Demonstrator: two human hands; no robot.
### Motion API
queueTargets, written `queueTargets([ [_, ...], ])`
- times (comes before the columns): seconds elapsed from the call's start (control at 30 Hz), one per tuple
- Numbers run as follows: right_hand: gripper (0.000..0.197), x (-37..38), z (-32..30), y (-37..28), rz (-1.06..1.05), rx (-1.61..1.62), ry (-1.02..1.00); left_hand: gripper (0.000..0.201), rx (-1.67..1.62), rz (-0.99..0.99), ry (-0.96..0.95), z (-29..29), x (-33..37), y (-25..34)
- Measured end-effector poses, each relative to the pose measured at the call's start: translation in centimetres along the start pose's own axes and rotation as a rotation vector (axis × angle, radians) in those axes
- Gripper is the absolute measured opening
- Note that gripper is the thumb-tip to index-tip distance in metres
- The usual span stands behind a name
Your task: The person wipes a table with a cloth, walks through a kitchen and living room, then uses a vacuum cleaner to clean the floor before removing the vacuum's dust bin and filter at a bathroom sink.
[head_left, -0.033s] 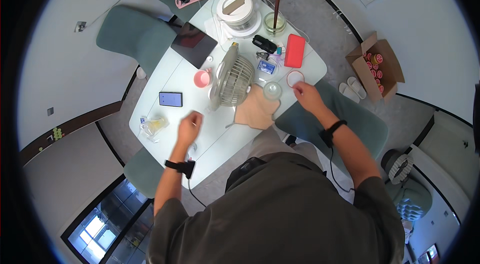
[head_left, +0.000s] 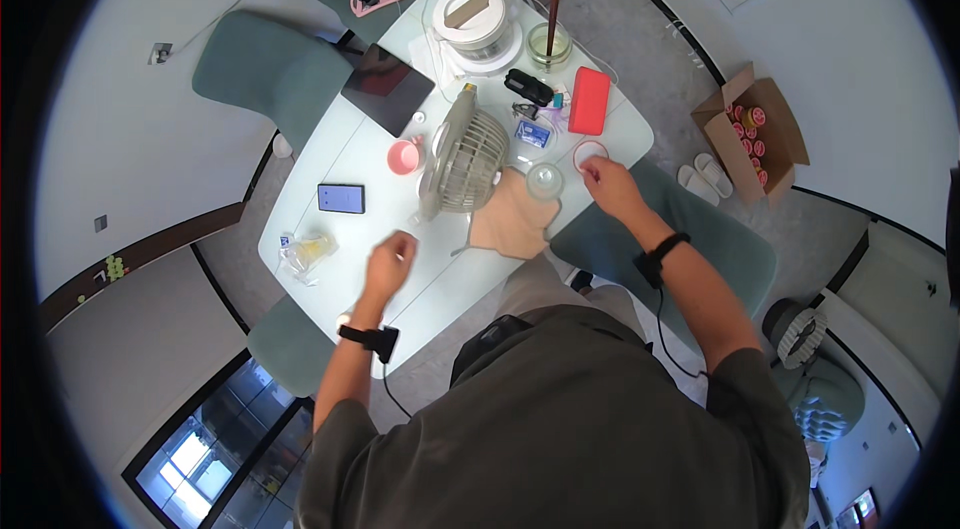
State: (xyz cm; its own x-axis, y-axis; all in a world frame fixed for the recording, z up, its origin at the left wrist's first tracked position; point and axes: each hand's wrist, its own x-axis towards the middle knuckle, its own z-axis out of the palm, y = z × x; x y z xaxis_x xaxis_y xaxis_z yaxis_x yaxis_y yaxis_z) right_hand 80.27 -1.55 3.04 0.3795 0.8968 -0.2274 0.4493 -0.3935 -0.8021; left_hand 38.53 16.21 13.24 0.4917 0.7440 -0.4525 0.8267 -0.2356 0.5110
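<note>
My left hand (head_left: 388, 267) hovers over the near left part of the white table, its fingers curled together. What they hold, if anything, is too small to make out. Closed fingers of my right hand (head_left: 612, 189) are at the near edge of a round, red-rimmed white lid (head_left: 591, 151); whether they grip it is hidden. Left of that hand a glass jar (head_left: 544, 183) stands at the edge of a tan cloth (head_left: 512, 219). Between my hands a grey-green desk fan (head_left: 465, 161) lies tilted, its cage toward the right.
A phone (head_left: 341, 199), pink mug (head_left: 404, 158) and dark tablet (head_left: 388, 91) lie left of the fan. Beyond are a white kettle (head_left: 472, 21), red case (head_left: 590, 101) and black case (head_left: 528, 88). A clear plastic bag (head_left: 308, 255) lies far left. Chairs (head_left: 690, 239) surround the table.
My left hand has moved slightly to the right and nearer to me. My right hand has shifted a little left and away from me, toward the lid. Objects on the table stay put.
</note>
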Motion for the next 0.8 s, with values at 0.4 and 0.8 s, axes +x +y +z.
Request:
queueTargets([
  [0.4,0.022,11.2,3.7,-2.6,-0.076,-0.285,0.004,0.027,-0.084,-0.075,-0.022,10.2,0.2,-2.1],
  [0.8,0.028,16.7,7.6,-2.8,-0.035,-0.602,-0.250,0.022,-0.152,-0.090,-0.195,11.0,-0.4,-4.8],
])
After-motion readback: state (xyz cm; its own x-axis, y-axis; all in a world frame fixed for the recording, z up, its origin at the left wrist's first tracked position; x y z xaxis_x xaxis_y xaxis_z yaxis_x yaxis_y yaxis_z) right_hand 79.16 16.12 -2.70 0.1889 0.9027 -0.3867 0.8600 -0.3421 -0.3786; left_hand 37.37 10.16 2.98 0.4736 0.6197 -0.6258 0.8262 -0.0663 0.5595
